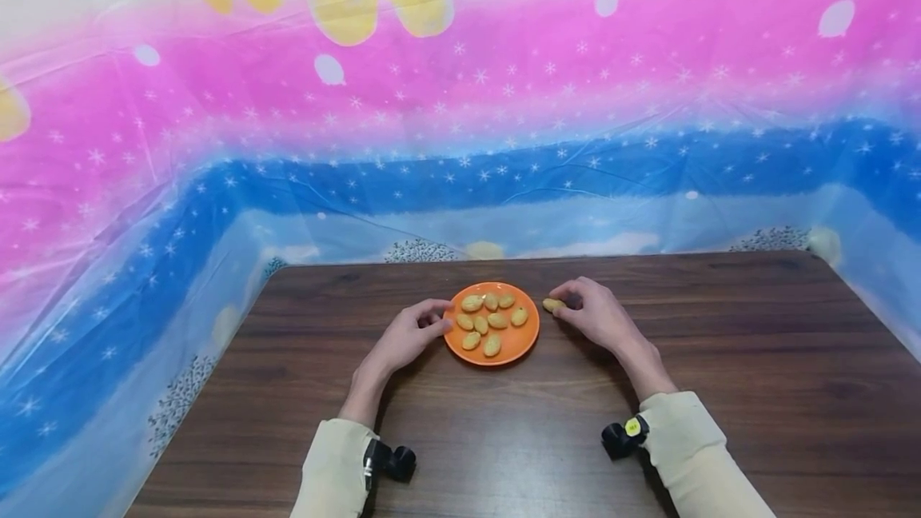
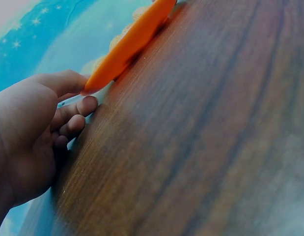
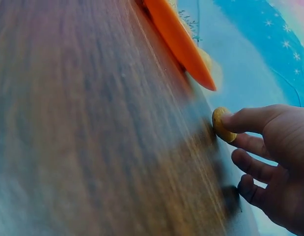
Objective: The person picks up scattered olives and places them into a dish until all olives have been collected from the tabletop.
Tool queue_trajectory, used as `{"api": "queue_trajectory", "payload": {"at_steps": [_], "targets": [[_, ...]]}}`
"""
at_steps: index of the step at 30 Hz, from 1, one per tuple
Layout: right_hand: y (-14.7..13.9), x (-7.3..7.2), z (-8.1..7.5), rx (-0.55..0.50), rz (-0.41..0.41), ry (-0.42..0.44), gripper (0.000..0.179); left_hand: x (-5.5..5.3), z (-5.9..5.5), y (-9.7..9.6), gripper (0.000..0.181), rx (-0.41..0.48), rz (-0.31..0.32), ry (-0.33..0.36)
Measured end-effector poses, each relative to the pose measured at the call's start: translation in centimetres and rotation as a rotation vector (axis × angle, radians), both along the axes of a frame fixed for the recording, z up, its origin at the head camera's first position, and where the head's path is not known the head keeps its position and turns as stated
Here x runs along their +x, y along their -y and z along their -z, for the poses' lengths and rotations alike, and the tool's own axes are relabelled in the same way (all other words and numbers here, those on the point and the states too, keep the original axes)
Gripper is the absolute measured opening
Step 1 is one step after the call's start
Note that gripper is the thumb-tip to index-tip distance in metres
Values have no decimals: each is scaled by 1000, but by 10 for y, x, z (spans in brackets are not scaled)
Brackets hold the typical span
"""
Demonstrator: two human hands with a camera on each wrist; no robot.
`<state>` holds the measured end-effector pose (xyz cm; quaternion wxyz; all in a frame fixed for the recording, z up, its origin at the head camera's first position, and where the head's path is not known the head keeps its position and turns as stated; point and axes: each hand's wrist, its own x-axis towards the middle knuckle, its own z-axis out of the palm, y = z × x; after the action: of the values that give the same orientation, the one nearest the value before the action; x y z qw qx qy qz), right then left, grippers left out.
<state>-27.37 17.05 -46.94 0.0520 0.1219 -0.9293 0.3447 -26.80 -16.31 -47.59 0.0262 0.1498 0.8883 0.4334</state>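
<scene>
An orange plate holds several small, yellowish-brown oval pieces, whose exact kind I cannot tell. At its left rim, my left hand grips the edge between thumb and fingers. The left wrist view shows that hand low beside the tabletop, with the thumb against the orange rim. Just right of the plate, my right hand pinches one oval piece between thumb and index finger. In the right wrist view this piece is apart from the plate, and the other fingers are loosely bent.
The plate stands on a dark wooden table near its far edge. Behind the table hangs a pink and blue patterned cloth. Black wrist cameras are strapped at the left cuff and right cuff.
</scene>
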Motion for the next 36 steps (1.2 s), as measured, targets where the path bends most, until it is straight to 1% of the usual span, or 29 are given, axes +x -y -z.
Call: {"api": "queue_trajectory", "payload": {"at_steps": [6, 14, 25, 36], "targets": [[1, 1, -4, -7, -5, -7, 24, 0, -1, 0, 34, 6, -1, 2], [0, 5, -11, -44, -13, -17, 24, -1, 0, -1, 34, -2, 0, 0], [6, 9, -20, -46, -67, -33, 23, 0, -1, -1, 34, 4, -2, 6], [20, 16, -21, -17, -134, -56, 21, 1, -1, -1, 35, -2, -12, 7]]}}
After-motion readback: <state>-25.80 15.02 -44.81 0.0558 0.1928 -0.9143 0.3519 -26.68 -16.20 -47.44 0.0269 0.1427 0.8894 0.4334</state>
